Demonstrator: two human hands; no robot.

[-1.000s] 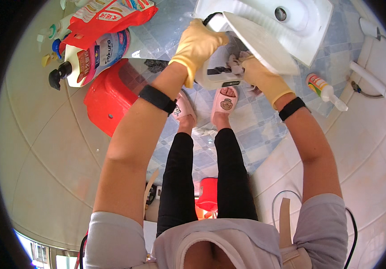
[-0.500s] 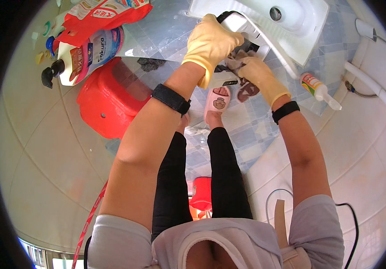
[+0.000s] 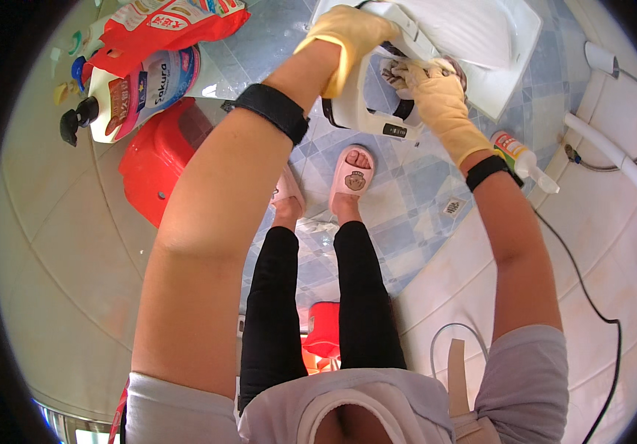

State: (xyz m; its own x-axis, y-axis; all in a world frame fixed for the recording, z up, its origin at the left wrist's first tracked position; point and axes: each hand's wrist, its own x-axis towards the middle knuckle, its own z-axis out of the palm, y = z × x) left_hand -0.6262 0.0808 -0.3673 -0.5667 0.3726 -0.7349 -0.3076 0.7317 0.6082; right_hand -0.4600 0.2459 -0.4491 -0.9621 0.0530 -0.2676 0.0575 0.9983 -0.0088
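Observation:
In a yellow rubber glove, my left hand (image 3: pixel 348 35) is wrapped round the upper left of a white frame-shaped device (image 3: pixel 369 120) with black inner parts and a small dark panel. What the device is, I cannot make out. My right hand (image 3: pixel 440 100), gloved the same way, is closed on a crumpled brown-and-white cloth (image 3: pixel 394 74) and presses it to the device's right side. Both fingertips are partly hidden. The device is held above the tiled floor, beyond my feet in pink slippers (image 3: pixel 354 177).
A white squat toilet (image 3: pixel 522 44) lies just beyond my hands. On the left are a red plastic stool (image 3: pixel 144 174), a large pump bottle (image 3: pixel 159 89) and a red bag (image 3: pixel 174 33). A labelled squeeze bottle (image 3: pixel 512 152) stands by the right wall, with a white pipe (image 3: pixel 618 155) and black cord (image 3: pixel 585 274).
The white device has turned, so its open frame shows more. My right hand has moved up and to the right along it with the cloth. My left arm reaches farther forward.

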